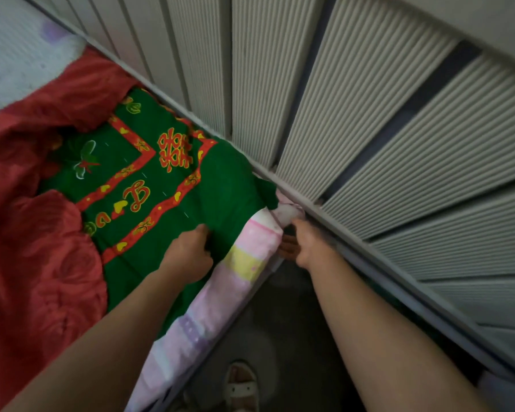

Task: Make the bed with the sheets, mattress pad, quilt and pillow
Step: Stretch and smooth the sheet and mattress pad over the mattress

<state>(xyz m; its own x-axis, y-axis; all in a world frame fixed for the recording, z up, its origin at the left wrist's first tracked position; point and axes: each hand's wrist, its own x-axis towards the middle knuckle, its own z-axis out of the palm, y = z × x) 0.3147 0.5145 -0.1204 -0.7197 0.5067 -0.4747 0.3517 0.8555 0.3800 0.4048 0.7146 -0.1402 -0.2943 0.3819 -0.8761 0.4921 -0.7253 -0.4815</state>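
Here, left hand [188, 254] fingers [203, 233] pinch the green sheet [161, 179]; right hand [312, 242] fingers [289, 248] curl under the striped pad [244, 257].

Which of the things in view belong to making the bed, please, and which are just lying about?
Job: green sheet, pastel striped pad, red quilt, left hand, right hand.
Lying about: sandal, ribbed wall panels.

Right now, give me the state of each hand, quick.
The left hand grips the green sheet.
The right hand is at the corner of the pastel mattress pad, fingers tucked out of sight; its grip cannot be told.
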